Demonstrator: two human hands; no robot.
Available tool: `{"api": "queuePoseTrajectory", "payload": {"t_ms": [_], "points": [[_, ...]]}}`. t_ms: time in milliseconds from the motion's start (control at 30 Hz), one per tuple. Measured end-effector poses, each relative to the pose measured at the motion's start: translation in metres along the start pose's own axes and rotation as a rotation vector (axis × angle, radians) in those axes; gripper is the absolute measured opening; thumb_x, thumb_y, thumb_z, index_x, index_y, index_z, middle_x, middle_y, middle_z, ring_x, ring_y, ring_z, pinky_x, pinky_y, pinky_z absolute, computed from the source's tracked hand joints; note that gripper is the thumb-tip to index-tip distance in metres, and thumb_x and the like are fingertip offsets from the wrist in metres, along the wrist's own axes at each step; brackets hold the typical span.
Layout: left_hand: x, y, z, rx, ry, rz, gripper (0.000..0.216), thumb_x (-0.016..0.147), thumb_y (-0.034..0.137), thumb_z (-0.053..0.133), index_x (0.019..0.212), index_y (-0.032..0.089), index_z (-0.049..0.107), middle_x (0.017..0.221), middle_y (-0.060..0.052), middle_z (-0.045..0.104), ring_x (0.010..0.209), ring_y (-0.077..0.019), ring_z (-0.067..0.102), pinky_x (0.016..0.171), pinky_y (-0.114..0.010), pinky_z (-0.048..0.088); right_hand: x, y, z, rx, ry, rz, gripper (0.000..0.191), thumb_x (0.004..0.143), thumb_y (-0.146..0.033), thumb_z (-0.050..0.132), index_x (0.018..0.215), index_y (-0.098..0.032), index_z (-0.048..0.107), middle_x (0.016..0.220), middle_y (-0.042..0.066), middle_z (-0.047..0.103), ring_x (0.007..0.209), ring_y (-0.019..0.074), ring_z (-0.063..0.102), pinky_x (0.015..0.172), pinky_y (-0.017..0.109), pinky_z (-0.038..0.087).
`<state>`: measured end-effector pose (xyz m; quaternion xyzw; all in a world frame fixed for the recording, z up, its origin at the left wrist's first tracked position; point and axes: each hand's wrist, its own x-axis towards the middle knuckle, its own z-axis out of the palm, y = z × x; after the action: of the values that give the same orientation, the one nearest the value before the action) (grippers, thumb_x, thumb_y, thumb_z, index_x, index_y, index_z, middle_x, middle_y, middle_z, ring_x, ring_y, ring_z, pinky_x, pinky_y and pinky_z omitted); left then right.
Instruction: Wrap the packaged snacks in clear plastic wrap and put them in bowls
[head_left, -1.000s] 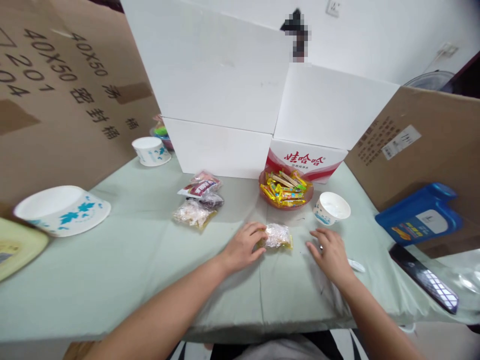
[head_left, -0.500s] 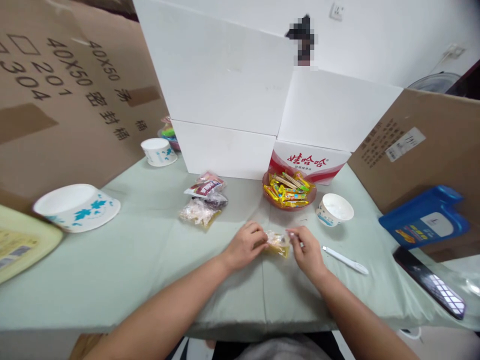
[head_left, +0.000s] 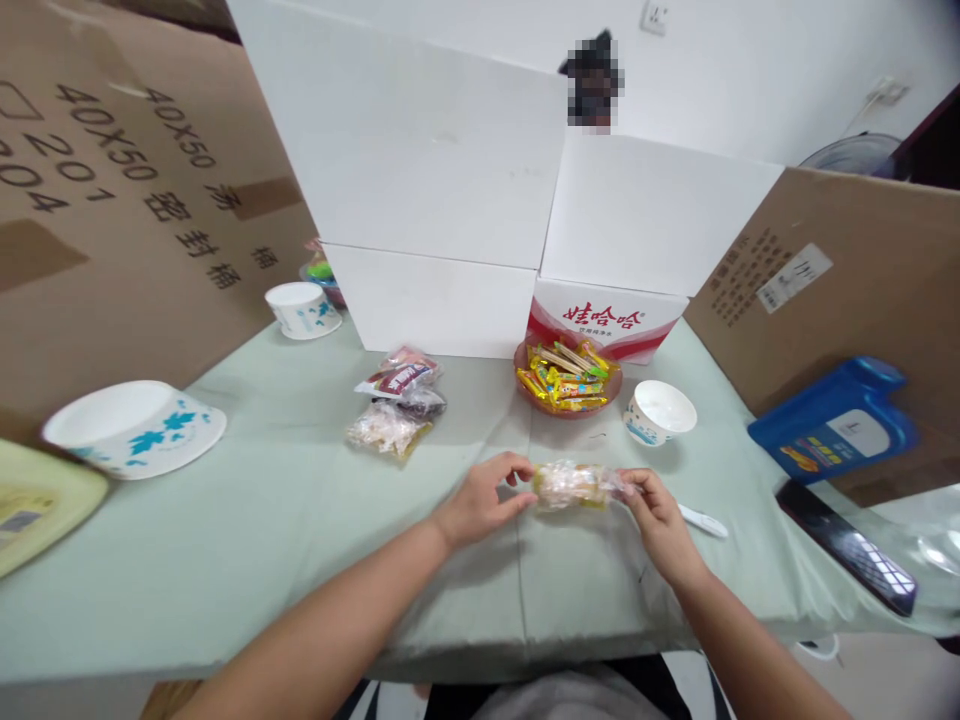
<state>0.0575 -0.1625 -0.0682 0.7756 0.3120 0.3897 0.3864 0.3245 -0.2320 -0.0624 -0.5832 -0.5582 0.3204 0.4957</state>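
A small clear plastic packet (head_left: pixel 574 485) with pale, yellowish contents is stretched out between my hands, just above the table cloth. My right hand (head_left: pixel 660 515) pinches the clear wrapper at its right end. At the packet's left end, my left hand (head_left: pixel 487 500) has thumb and forefinger apart, the tips at or touching its edge. A white utility knife (head_left: pixel 705 521) lies beside my right hand, partly hidden by it. To the left rest a similar pale packet (head_left: pixel 386 428) and a dark red and white packet (head_left: pixel 401 376).
Beyond my hands stand a reddish bowl (head_left: pixel 568 405) of yellow-wrapped sticks and a white paper bowl (head_left: pixel 660 412). A blue bottle (head_left: pixel 832 420) and a phone (head_left: pixel 847 548) lie right. White box panels (head_left: pixel 435 310) and cardboard (head_left: pixel 180 180) surround the table; upturned paper bowls (head_left: pixel 135 430) sit left.
My right hand has moved right, drawing out the wrapper's end, and now covers part of the knife. My left hand's fingers have spread apart. The view has shifted slightly.
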Motion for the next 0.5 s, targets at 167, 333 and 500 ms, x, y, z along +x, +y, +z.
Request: {"api": "queuePoseTrajectory", "payload": {"t_ms": [167, 333, 500], "points": [[0.002, 0.000, 0.002, -0.031, -0.087, -0.111, 0.035, 0.070, 0.035, 0.076, 0.101, 0.019, 0.067, 0.092, -0.004, 0.061, 0.073, -0.0140, 0.054, 0.066, -0.025, 0.045, -0.005, -0.022, 0.028, 0.264, -0.181, 0.002, 0.029, 0.087, -0.052, 0.059, 0.089, -0.023, 0.059, 0.098, 0.005, 0.066, 0.090, 0.0183, 0.062, 0.081, 0.033, 0.051], [0.010, -0.013, -0.010, -0.330, 0.208, -0.264, 0.027, 0.072, 0.042, 0.071, 0.069, 0.016, 0.062, 0.069, 0.000, 0.056, 0.064, -0.0122, 0.050, 0.061, -0.024, 0.040, 0.010, -0.003, 0.009, 0.292, 0.126, 0.078, 0.034, 0.080, -0.055, 0.066, 0.086, -0.022, 0.059, 0.072, -0.001, 0.061, 0.065, 0.0135, 0.056, 0.063, 0.027, 0.049], [0.012, -0.016, -0.012, -0.455, 0.379, -0.354, 0.024, 0.071, 0.039, 0.065, 0.068, 0.018, 0.055, 0.070, 0.000, 0.058, 0.065, -0.0120, 0.053, 0.063, -0.024, 0.043, 0.013, 0.017, -0.022, 0.196, 0.221, 0.159, 0.040, 0.073, -0.057, 0.070, 0.087, -0.021, 0.060, 0.070, 0.000, 0.063, 0.062, 0.0143, 0.057, 0.060, 0.028, 0.049]]}}
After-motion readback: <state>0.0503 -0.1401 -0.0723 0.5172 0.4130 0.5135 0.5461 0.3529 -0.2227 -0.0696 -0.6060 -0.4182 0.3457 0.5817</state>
